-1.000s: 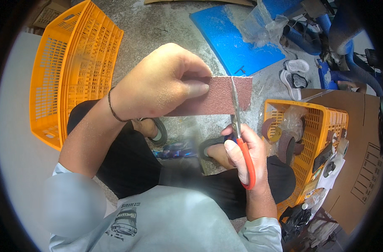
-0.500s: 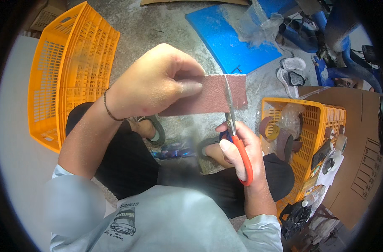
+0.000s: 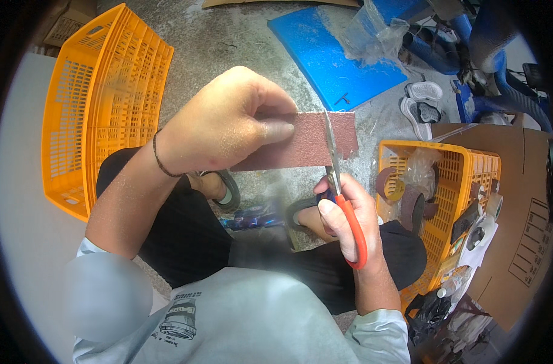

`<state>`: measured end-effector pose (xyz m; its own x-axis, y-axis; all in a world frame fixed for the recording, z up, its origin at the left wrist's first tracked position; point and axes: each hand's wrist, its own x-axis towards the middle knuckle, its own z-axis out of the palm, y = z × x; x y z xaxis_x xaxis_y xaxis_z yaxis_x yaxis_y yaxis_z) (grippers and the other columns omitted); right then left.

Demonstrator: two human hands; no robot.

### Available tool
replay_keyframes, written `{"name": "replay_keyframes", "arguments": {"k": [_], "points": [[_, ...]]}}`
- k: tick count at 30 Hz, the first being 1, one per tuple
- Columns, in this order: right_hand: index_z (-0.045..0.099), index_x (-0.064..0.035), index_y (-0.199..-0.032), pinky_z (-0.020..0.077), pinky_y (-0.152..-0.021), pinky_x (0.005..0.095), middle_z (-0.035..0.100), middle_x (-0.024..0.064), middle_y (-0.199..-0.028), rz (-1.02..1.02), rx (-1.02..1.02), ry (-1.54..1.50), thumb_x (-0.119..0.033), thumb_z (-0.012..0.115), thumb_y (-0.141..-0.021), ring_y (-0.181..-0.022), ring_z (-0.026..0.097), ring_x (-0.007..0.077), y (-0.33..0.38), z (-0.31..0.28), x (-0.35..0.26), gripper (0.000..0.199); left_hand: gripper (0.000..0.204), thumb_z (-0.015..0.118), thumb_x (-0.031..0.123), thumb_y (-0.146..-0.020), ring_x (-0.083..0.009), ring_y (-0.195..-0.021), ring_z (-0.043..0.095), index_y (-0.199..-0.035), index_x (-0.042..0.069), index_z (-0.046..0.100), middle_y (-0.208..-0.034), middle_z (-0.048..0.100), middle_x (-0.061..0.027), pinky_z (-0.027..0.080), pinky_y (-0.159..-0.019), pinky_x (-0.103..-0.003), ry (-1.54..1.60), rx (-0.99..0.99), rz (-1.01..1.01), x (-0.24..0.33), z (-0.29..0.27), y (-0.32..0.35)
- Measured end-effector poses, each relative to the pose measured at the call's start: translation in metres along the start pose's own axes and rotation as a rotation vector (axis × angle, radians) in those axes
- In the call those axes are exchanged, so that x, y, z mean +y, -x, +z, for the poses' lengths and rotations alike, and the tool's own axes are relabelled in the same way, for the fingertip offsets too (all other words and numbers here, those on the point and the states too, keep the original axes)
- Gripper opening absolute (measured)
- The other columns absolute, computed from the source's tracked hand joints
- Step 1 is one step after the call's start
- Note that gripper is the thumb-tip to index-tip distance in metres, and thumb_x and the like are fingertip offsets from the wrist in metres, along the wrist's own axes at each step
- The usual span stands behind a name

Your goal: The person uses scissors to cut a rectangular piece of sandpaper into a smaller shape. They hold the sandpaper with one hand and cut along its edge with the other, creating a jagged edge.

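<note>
A strip of reddish-brown sandpaper (image 3: 310, 139) is stretched across in front of me. My left hand (image 3: 240, 118) pinches it between thumb and fingers near its middle. In my right hand (image 3: 352, 221) are scissors (image 3: 353, 233) with red handles, thumb through one loop. Their blades point away from me and lie across the strip near its right end, which still hangs together with the rest at the far edge as far as I can see. My left hand's fingers are partly hidden behind the sandpaper. Dust coats the left hand and forearm.
Stacked yellow crates (image 3: 128, 91) stand at the left. A yellow crate (image 3: 441, 239) at the right holds sanding rolls and plastic. Beyond lie a blue board (image 3: 325, 54), shoe soles (image 3: 423, 92) and blue hoses (image 3: 431, 51). A cardboard sheet (image 3: 501, 158) leans at the far right.
The sandpaper and both hands have shifted very slightly toward me in the picture. Hold and blade position on the strip look nearly the same.
</note>
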<state>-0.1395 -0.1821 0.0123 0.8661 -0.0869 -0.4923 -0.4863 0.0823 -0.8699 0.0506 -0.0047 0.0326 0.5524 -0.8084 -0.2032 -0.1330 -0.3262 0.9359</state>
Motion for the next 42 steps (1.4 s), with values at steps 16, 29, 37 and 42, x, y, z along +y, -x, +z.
{"name": "replay_keyframes", "arguments": {"k": [16,29,37,42], "points": [[0.057,-0.0018,-0.115,0.036,-0.064,0.0195,0.051,-0.0018,-0.08,-0.092,-0.08,0.0,-0.025,0.064,-0.09,-0.071,0.044,0.0044,-0.001,-0.003,-0.004,0.035,0.012,0.07,0.002,-0.086,-0.0065,-0.07,0.059,-0.095,-0.005,0.069,-0.08,0.067,-0.0026,0.049,-0.064,-0.022,-0.113,0.032,0.109,0.001,-0.013,0.004],[0.053,0.0006,-0.122,0.0473,-0.066,0.0269,0.055,0.0058,-0.093,-0.334,0.273,0.466,-0.02,0.083,-0.08,-0.077,0.052,0.0109,0.002,0.003,0.0,0.056,0.026,0.061,-0.009,-0.089,-0.0074,-0.1,0.057,-0.11,0.004,0.05,-0.104,0.059,-0.0021,0.048,-0.085,-0.025,0.613,0.198,0.092,-0.015,0.035,0.019],[0.053,0.0022,-0.121,0.0486,-0.067,0.0276,0.056,0.0078,-0.095,-0.368,0.313,0.482,-0.02,0.083,-0.08,-0.078,0.053,0.0125,0.001,0.0,0.002,0.056,0.037,0.058,-0.009,-0.091,-0.0139,-0.106,0.061,-0.125,0.001,0.05,-0.114,0.064,-0.0108,0.05,-0.092,-0.029,0.653,0.18,0.005,-0.009,0.041,0.016],[0.053,0.0028,-0.12,0.0482,-0.067,0.0276,0.055,0.0077,-0.094,-0.352,0.312,0.49,-0.019,0.083,-0.08,-0.078,0.052,0.0119,0.002,-0.001,0.001,0.055,0.038,0.058,-0.009,-0.091,-0.0152,-0.108,0.062,-0.127,0.001,0.05,-0.115,0.064,-0.0118,0.05,-0.094,-0.03,0.643,0.164,0.043,-0.013,0.042,0.016]]}}
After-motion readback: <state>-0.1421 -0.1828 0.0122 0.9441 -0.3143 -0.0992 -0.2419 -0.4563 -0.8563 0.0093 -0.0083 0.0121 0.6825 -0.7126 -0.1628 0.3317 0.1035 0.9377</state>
